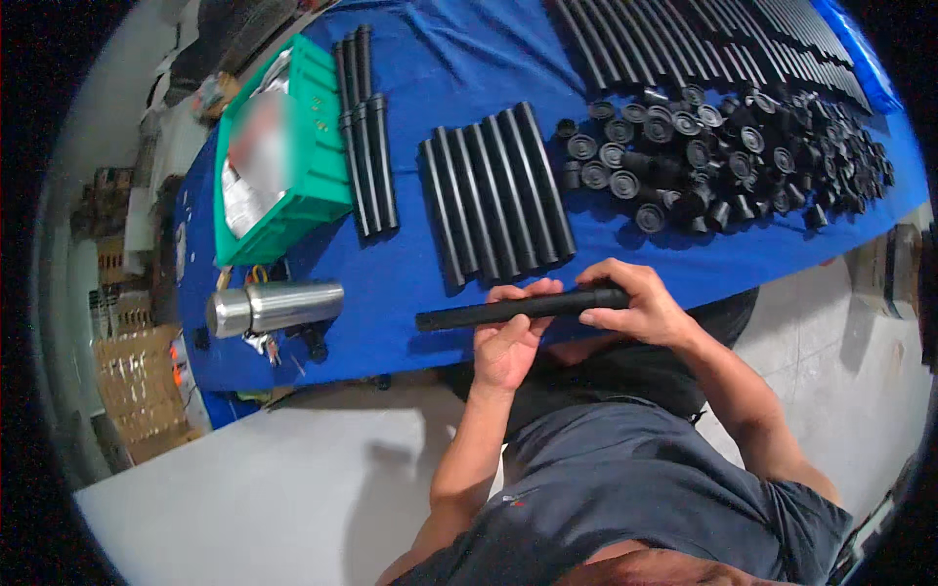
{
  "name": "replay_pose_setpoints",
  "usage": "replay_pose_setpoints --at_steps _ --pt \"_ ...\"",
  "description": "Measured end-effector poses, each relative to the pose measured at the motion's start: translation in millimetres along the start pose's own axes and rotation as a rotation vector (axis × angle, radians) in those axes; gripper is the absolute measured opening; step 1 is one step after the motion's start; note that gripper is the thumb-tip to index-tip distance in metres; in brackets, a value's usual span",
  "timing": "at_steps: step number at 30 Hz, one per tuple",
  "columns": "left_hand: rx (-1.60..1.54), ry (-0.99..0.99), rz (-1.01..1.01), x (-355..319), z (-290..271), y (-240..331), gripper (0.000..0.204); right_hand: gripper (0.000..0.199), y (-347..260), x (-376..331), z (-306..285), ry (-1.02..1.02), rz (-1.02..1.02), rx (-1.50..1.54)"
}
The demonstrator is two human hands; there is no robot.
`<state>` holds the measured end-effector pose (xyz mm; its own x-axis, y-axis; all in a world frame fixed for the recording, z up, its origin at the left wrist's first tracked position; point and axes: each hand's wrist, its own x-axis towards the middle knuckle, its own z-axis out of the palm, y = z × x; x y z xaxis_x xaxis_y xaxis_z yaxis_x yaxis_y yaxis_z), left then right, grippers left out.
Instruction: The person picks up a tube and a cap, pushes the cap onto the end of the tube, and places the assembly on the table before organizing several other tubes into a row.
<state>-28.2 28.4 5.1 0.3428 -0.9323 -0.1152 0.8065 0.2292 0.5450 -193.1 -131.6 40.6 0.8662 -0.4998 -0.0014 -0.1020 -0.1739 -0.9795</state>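
Note:
A black tube lies level across both hands above the near edge of the table. My left hand holds it around the middle, thumb on the near side and fingers behind. At the tube's right end, my right hand is closed round a wider black cap that sits on the end; the fingers partly hide it. Just beyond my hands, several similar black tubes lie side by side on the blue cloth. To their right spreads a heap of loose black round caps.
Several tubes with wider ends lie beside a green crate on the left. A steel flask lies near the left table edge, with keys by it. More black tubes cover the far right of the blue cloth.

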Motion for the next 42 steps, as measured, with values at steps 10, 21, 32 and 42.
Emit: replay_pose_setpoints --at_steps 10,21,32,42 --pt "0.058 0.059 0.017 -2 3 -2 0.035 0.028 4 -3 5 0.016 0.026 0.018" --pt "0.018 0.040 -0.038 3 2 -2 0.039 0.034 -6 -12 -1 0.004 0.234 0.119" --pt "0.050 0.041 -0.007 0 0 1 0.034 0.034 16 -3 7 0.138 -0.377 -0.146" --pt "-0.023 0.042 -0.001 1 0 0 0.035 0.037 13 -8 10 0.112 -0.195 -0.031"
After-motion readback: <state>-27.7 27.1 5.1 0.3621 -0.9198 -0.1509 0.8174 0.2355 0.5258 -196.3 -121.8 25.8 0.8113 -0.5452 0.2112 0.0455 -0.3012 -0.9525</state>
